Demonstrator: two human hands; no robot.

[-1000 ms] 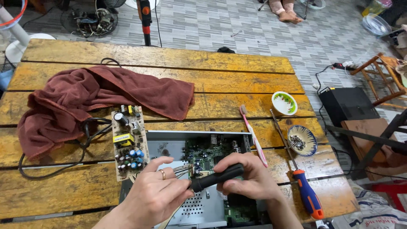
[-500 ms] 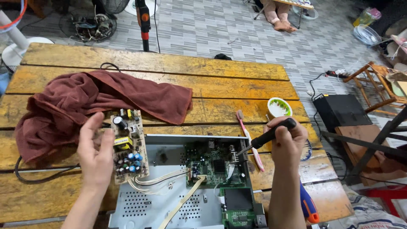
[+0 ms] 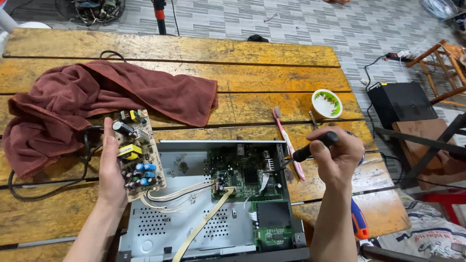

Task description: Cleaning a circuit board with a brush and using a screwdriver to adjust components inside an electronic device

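Note:
My left hand [image 3: 110, 172] grips a small beige power board [image 3: 138, 155] with capacitors and a yellow transformer, lifted at the left edge of an open metal device case [image 3: 165, 228]. White wires [image 3: 179, 194] run from that board to the green main circuit board [image 3: 245, 172] inside the case. My right hand [image 3: 340, 155] holds a black-handled soldering iron [image 3: 313, 147], its tip pointing left toward the case's right wall. A flat beige ribbon cable [image 3: 206, 221] crosses the case floor.
A maroon towel [image 3: 97, 104] lies on the wooden table [image 3: 194, 48] at the left, over a black cable [image 3: 48, 187]. A pink toothbrush [image 3: 286, 138], a small white tub [image 3: 326, 103] and an orange-blue screwdriver handle [image 3: 358, 224] lie right of the case. A black box [image 3: 400, 102] and wooden stools stand on the floor.
My hands moved apart from the middle of the case: the left took up the power board at the left, the right carried the soldering iron to the right side, then slightly lower.

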